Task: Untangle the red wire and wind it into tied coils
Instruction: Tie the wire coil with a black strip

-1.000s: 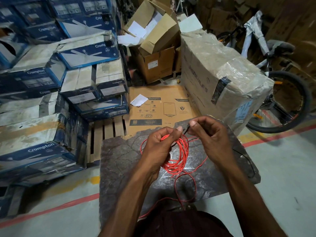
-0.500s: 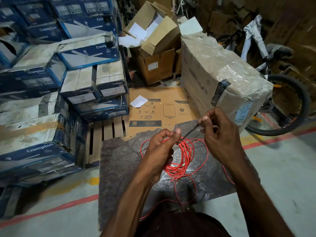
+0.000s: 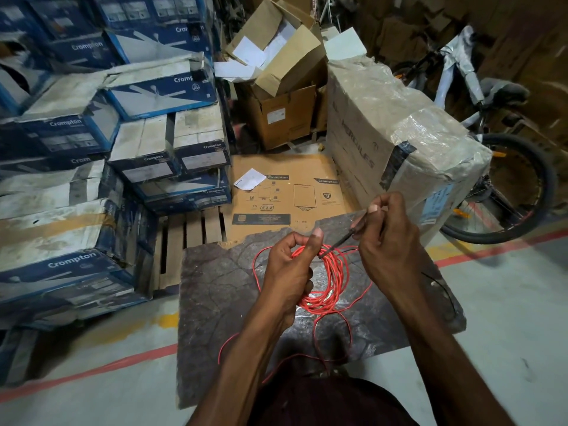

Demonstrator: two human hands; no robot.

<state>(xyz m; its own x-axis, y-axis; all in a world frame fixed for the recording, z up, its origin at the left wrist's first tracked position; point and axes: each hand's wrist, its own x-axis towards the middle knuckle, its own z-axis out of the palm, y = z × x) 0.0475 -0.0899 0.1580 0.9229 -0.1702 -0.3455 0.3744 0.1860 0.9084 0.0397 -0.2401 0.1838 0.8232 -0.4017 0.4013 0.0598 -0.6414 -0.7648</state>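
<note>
The red wire is bunched into a coil of several loops above a dark stone slab. My left hand grips the coil at its left side, thumb up. A thin dark strand runs taut from the coil's top up to my right hand, which pinches it between thumb and fingers. A loose tail of the red wire loops down over the slab toward my lap.
Stacked blue Crompton boxes crowd the left. A flat cardboard sheet and a wooden pallet lie beyond the slab. A large wrapped carton and a bicycle stand on the right. A black cable lies on the slab's right edge.
My right hand has pulled away up and to the right, drawing the dark strand taut from the coil. My left hand keeps its grip on the coil.
</note>
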